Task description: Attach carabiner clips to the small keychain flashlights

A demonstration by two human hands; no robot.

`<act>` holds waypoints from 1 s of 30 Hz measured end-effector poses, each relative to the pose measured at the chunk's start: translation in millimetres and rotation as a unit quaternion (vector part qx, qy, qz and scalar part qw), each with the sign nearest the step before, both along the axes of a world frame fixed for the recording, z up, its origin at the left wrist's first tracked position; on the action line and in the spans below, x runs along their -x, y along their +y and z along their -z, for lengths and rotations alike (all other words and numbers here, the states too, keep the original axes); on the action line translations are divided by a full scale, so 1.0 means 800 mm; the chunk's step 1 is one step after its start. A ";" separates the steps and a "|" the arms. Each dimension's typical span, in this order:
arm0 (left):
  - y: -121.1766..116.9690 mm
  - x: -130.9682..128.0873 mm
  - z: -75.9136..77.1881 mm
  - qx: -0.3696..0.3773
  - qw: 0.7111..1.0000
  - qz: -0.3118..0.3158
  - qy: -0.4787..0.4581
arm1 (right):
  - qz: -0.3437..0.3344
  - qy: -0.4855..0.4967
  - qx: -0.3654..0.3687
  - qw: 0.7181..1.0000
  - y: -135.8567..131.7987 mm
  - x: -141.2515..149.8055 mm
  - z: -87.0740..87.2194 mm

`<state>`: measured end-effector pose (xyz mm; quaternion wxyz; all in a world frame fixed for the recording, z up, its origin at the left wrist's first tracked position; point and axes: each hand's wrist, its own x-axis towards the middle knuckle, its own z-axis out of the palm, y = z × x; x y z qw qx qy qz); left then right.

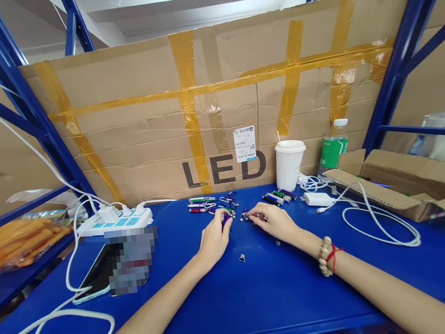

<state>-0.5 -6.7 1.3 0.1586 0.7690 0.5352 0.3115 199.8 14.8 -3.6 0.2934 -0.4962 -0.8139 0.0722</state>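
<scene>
**Our Two Hands Work With Small Shiny Bits on a Blue Table**

Our left hand [213, 239] is closed, with its thumb and fingers pinching a small, smooth purple piece [226, 219]. The purple piece is near the middle of the flat, shiny blue table [238, 304]. Our right hand [279, 222] is just beside it, fingers bent down at some tiny, shiny metal bits [245, 215]. We cannot tell if it grips one.

Behind our left hand lie thin, round sticks [198, 210] in green, red and silver, with little clips and loops [228, 198] near them. More short sticks [279, 197], some black and some silver, lie side by side behind our right hand. One lone metal bit [242, 258] sits closer to us.

On our right wrist are round, pale beads [325, 257] and a thin red string [332, 253]. A white cup [288, 167] with a straw stands near a clear bottle [332, 150] with a green label. At the back, a big, creased cardboard sheet [141, 128] has shiny yellow-brown tape [189, 106] on it.
</scene>
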 end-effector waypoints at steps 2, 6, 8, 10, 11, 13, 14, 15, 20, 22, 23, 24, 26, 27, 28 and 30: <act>0.000 0.000 -0.001 -0.001 1.000 -0.001 -0.005 | 0.003 0.000 -0.009 1.000 -0.004 0.001 -0.006; 0.002 -0.001 0.000 0.001 1.000 -0.008 -0.011 | 0.010 -0.025 -0.008 1.000 -0.009 0.000 -0.017; 0.002 -0.001 0.001 0.003 1.000 -0.012 -0.013 | 0.035 -0.069 0.008 0.997 -0.011 -0.002 -0.025; 0.002 -0.002 0.001 0.005 1.000 -0.011 -0.015 | 0.067 -0.094 0.046 0.992 -0.014 -0.007 -0.036; 0.001 -0.002 0.001 0.005 1.000 -0.009 -0.014 | 0.076 -0.096 0.073 0.990 -0.016 -0.010 -0.041; 0.000 -0.002 0.000 0.006 1.000 -0.007 -0.010 | 0.051 -0.105 0.182 0.976 -0.021 -0.017 -0.051; -0.001 -0.003 -0.001 0.005 1.000 -0.008 -0.007 | 0.009 -0.102 0.242 0.965 -0.023 -0.021 -0.054; -0.001 -0.003 -0.002 0.005 1.000 -0.009 -0.003 | -0.027 -0.098 0.301 0.948 -0.025 -0.025 -0.056; -0.002 -0.003 -0.003 -0.001 1.000 -0.012 -0.003 | -0.135 -0.057 0.349 0.926 -0.021 -0.036 -0.047; -0.001 -0.002 -0.002 -0.003 1.000 -0.019 -0.005 | -0.147 -0.042 0.313 0.938 -0.018 -0.033 -0.042; 0.000 -0.002 -0.002 -0.002 1.000 -0.021 -0.007 | -0.153 -0.030 0.302 0.941 -0.017 -0.030 -0.041; 0.001 -0.002 0.000 -0.002 1.000 -0.022 -0.010 | -0.160 -0.014 0.295 0.942 -0.017 -0.026 -0.039; 0.003 -0.001 0.002 -0.004 1.000 -0.015 -0.020 | -0.168 0.014 0.301 0.939 -0.018 -0.020 -0.038; 0.004 0.000 0.003 -0.006 1.000 -0.009 -0.026 | -0.169 0.022 0.301 0.938 -0.019 -0.017 -0.038; 0.005 0.000 0.005 -0.007 0.999 -0.003 -0.032 | -0.168 0.025 0.297 0.940 -0.019 -0.015 -0.037; 0.006 0.001 0.006 -0.010 0.999 0.009 -0.048 | -0.157 0.017 0.265 0.951 -0.019 -0.012 -0.035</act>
